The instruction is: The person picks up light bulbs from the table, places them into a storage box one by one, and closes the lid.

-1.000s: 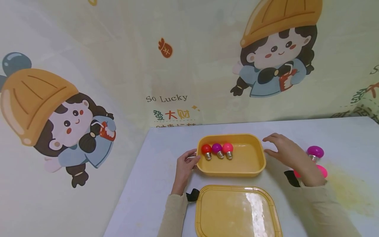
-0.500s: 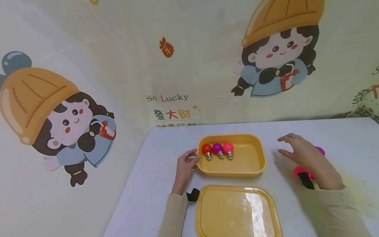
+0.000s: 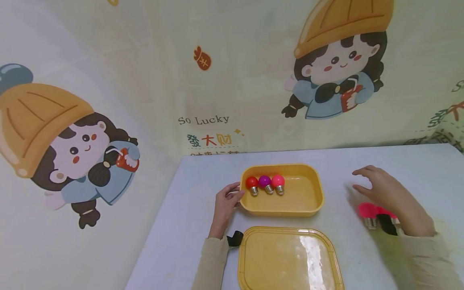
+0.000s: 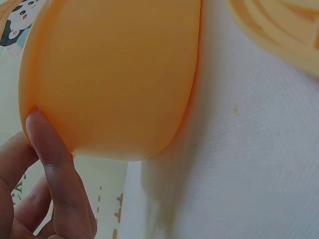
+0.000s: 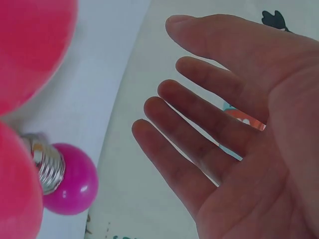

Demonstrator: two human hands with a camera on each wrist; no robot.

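A yellow plastic box (image 3: 302, 195) sits mid-table in the head view. Inside its left part lie a red light bulb (image 3: 251, 182), a purple light bulb (image 3: 265, 181) and a pink light bulb (image 3: 278, 181) in a row. My left hand (image 3: 225, 205) holds the box's left end, its thumb (image 4: 47, 134) against the wall. To the right of the box, my right hand (image 3: 389, 193) hovers with its fingers spread and nothing in it. Below it are two pink bulbs (image 3: 367, 210), partly covered by the wrist strap. Another purple bulb (image 5: 75, 184) shows in the right wrist view; the hand hides it in the head view.
A flat yellow lid or tray (image 3: 279, 257) with a raised rim lies in front of the box, near the left wrist. The white table (image 3: 174, 225) ends at the back against a cloth (image 3: 253, 80) printed with cartoon figures.
My right hand has moved away from the box's right end, rightward over the loose bulbs, and now covers the purple one. My left hand and the box have stayed put.
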